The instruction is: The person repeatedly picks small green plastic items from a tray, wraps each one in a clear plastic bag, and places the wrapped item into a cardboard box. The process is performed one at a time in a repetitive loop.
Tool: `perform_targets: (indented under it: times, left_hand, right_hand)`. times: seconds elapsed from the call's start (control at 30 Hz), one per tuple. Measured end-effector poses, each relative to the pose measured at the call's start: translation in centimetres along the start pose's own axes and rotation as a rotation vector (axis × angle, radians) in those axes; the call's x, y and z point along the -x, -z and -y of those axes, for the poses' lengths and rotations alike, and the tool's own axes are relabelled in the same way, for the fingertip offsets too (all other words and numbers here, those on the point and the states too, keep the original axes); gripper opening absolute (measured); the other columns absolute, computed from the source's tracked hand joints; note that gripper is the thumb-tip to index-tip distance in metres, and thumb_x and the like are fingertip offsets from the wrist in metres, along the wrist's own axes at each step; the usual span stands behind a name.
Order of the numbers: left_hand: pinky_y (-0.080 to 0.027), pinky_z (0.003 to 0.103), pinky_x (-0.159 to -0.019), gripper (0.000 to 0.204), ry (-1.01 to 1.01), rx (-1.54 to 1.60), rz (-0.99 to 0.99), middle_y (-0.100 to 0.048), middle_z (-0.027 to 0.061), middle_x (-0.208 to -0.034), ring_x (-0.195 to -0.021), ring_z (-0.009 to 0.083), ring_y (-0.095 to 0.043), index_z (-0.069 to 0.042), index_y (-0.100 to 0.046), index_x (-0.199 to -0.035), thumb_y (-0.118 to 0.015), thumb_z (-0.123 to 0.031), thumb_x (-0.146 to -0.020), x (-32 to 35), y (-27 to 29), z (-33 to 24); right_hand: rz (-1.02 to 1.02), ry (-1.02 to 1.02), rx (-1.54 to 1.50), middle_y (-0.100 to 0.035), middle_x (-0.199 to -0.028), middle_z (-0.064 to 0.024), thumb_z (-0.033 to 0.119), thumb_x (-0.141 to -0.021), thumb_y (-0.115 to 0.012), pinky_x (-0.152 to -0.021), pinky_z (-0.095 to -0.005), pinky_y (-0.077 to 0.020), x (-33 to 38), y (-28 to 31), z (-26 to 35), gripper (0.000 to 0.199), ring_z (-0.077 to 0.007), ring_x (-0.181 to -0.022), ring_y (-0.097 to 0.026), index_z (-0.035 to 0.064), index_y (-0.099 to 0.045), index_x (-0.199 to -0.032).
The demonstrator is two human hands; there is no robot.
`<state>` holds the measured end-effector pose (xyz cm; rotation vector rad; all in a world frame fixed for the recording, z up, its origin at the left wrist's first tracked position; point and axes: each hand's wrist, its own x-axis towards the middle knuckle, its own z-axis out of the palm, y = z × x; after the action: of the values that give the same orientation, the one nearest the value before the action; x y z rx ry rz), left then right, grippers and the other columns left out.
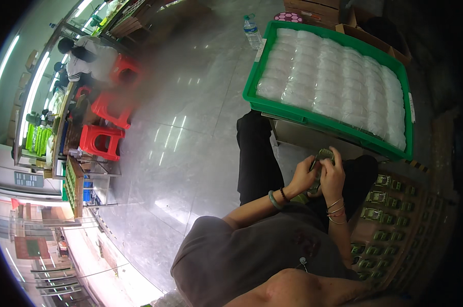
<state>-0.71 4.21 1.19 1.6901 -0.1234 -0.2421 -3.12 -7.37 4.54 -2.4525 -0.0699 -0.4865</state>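
Over my lap, my left hand (pixel 304 176) and my right hand (pixel 333 175) are close together, fingers bent around a small dark-green piece (pixel 324 153). It looks like a toy car body, though the fingers cover most of it. Both thumbs rest near its middle. Beyond the hands stands a green plastic crate (pixel 328 123), filled with rows of clear-wrapped white packs (pixel 334 77). On my right, a brown board (pixel 367 227) carries several rows of similar green toy cars (pixel 379 197).
Red plastic stools (pixel 102 141) stand at the left beside a workbench, where a person (pixel 85 59) sits. A water bottle (pixel 251 33) is on the floor by the crate's far left corner. Cardboard boxes (pixel 313 11) lie behind the crate.
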Motion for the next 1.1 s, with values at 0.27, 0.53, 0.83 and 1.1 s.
perform_targets:
  times: [0.27,0.53,0.83,1.1]
  left_hand:
    - [-0.043,0.039,-0.061,0.008,-0.278,-0.108,-0.120,-0.055,0.0203,-0.080,-0.070,0.0345,-0.056,0.003,-0.052,-0.090,-0.055,-0.005,-0.088,-0.5,-0.2,-2.9]
    - [-0.044,0.042,-0.061,0.008,-0.293,-0.189,0.001,-0.058,0.0226,-0.078,-0.069,0.0399,-0.057,0.002,-0.054,-0.089,-0.058,-0.004,-0.085,-0.3,-3.6,-1.5]
    - [-0.044,0.035,-0.061,0.012,-0.024,0.164,0.228,-0.058,0.0154,-0.080,-0.070,0.0219,-0.056,0.003,-0.053,-0.100,-0.046,-0.005,-0.093,0.9,-6.7,-1.6]
    - [-0.045,0.036,-0.061,0.013,-0.153,-0.112,0.362,-0.060,0.0173,-0.076,-0.069,0.0255,-0.060,0.005,-0.054,-0.092,-0.052,-0.008,-0.090,0.6,-8.0,-1.5]
  right_hand:
    - [-0.319,-0.299,-0.570,-0.060,-0.116,-0.0130,0.006,-0.092,-0.056,-0.084,-0.0302,-0.0479,0.5,-1.1,0.7,0.023,-0.0208,-0.102,-0.060,-0.0031,-0.057,-0.113]
    - [-0.330,-0.604,-0.702,-0.067,-0.089,-0.0097,0.012,-0.091,-0.059,-0.070,-0.0282,-0.0477,4.2,-2.0,-3.2,0.019,-0.0126,-0.080,-0.061,-0.0021,-0.061,-0.104]
    - [-0.450,-0.580,-0.565,-0.061,-0.076,-0.0093,0.004,-0.086,-0.060,-0.058,-0.0280,-0.0445,6.1,1.0,-3.1,0.011,-0.0127,-0.065,-0.056,-0.0021,-0.058,-0.095]
    - [-0.548,-0.657,-0.430,-0.052,-0.067,-0.0090,0.005,-0.081,-0.065,-0.054,-0.0296,-0.0405,7.5,2.2,-3.9,0.015,-0.0129,-0.059,-0.046,-0.0017,-0.055,-0.090]
